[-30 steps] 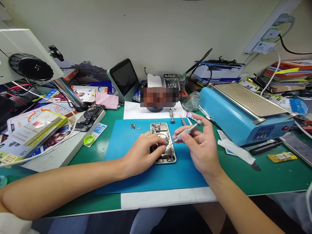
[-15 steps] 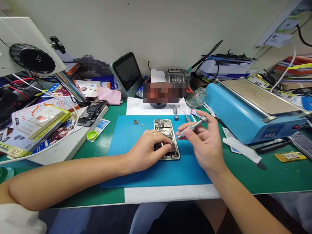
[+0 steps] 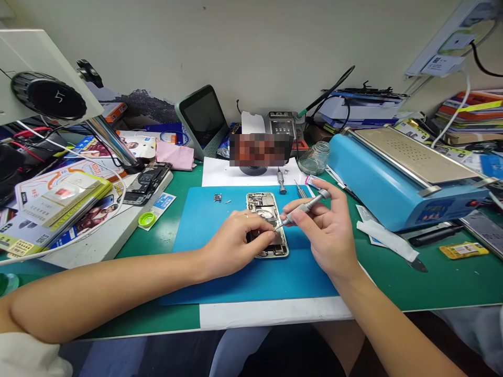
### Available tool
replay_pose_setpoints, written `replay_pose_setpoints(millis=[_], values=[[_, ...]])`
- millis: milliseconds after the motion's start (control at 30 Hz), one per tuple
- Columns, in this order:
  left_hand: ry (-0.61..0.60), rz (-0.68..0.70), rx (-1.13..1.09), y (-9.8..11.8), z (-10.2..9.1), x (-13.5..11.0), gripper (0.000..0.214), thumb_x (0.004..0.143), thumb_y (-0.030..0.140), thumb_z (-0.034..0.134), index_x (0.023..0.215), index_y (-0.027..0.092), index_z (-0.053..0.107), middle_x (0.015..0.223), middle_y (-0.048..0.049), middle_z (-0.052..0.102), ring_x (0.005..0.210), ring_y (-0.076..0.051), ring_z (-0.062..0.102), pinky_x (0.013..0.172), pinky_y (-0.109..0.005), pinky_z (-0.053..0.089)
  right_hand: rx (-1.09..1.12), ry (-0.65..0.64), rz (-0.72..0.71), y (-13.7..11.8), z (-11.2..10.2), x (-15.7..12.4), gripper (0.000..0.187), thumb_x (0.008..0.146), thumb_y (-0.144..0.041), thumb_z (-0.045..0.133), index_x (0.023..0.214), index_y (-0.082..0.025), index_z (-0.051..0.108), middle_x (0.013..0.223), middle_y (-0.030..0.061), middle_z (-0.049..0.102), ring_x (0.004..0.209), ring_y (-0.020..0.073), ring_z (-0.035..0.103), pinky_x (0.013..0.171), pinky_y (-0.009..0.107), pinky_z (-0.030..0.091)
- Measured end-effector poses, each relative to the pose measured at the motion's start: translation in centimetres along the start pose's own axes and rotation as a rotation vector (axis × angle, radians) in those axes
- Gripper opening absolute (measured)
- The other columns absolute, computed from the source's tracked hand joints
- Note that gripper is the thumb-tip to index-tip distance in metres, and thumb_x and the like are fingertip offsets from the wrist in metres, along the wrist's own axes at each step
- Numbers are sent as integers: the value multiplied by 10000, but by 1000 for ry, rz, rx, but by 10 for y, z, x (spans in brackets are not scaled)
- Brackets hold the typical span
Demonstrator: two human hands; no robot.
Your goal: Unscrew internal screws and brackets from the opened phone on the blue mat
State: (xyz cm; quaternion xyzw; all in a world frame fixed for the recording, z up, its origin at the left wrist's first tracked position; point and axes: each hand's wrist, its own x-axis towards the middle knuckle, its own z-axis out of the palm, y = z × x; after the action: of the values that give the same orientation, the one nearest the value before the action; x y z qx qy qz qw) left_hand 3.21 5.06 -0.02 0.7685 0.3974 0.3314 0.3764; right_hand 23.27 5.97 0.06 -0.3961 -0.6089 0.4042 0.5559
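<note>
An opened phone (image 3: 266, 207) with its insides showing lies on a blue mat (image 3: 220, 272) in the middle of the desk. My left hand (image 3: 236, 243) rests on the phone's lower half, fingers curled and pressed against it, steadying it. My right hand (image 3: 328, 230) pinches a slim grey screwdriver (image 3: 304, 208), its tip down on the phone's middle, just beside my left fingertips. A small loose part (image 3: 217, 197) lies on the mat to the phone's upper left.
A blue heating machine (image 3: 401, 180) stands at the right. A second screwdriver (image 3: 281, 181), a glass jar (image 3: 315, 157) and a small screen (image 3: 202, 121) sit behind the mat. A dismantled phone (image 3: 145, 183), packaging and a microscope arm crowd the left.
Both hands have stayed on the phone, with only slight shifts of the screwdriver tip. The view has moved a little as my head turned.
</note>
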Motion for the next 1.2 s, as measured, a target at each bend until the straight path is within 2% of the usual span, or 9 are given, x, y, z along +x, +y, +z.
replay_pose_setpoints(millis=[500,767,967,1200], values=[[5,-33,-69,-1,0,1,205,1016,237,588,869,203,727,881,9,759,866,-194,635,833,-339,385,86,22,-10,-2,0,-1,502,935,-280,759,1325,-314,445,889,-22,766,797,172,757,748,343,665],[59,-77,-181,-2,1,2,214,991,268,599,821,187,702,822,-3,723,819,-183,606,783,-308,412,102,56,-42,1,0,-3,429,909,-271,802,1194,-319,485,915,-25,811,811,159,781,706,280,644],[134,-151,-311,-7,2,2,249,992,361,623,846,178,708,822,-11,684,787,-169,579,727,-275,432,132,103,-149,-2,1,-5,420,922,-199,787,1207,-301,496,915,-29,821,800,128,774,695,240,658],[139,-199,-423,-12,4,3,266,987,401,642,873,175,724,820,-14,668,763,-157,546,699,-266,426,55,116,-285,-4,3,-10,401,916,-85,751,1152,-288,498,945,-26,806,885,145,798,741,261,675]])
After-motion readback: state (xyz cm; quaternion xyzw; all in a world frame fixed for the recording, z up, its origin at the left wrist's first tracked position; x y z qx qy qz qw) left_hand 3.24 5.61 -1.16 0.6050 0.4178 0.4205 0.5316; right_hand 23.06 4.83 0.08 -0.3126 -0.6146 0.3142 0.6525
